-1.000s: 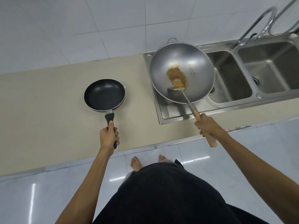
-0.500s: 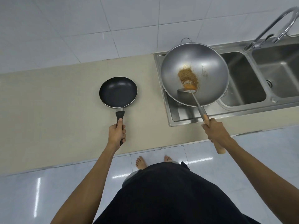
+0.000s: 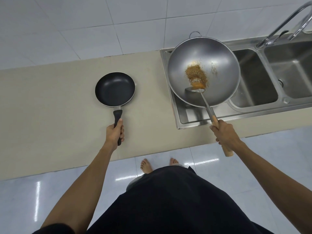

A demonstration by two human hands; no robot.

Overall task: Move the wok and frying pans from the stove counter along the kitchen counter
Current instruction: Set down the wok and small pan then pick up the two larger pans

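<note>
A small black frying pan (image 3: 115,89) is over the beige counter (image 3: 50,105), empty, its black handle gripped by my left hand (image 3: 115,132). A large steel wok (image 3: 219,65) with a rusty brown patch inside is held above the left end of the sink unit. Its long handle ends in wood, and my right hand (image 3: 223,133) is closed around that wooden part. I cannot tell whether the frying pan rests on the counter or hovers just above it.
A stainless double sink (image 3: 263,102) with a curved tap (image 3: 287,19) fills the counter's right end. White wall tiles rise behind. The counter's front edge runs just past my hands, with glossy floor and my bare feet (image 3: 146,166) below.
Both pans and the sink have shifted right in view across the frames. My grips on both handles are unchanged.
</note>
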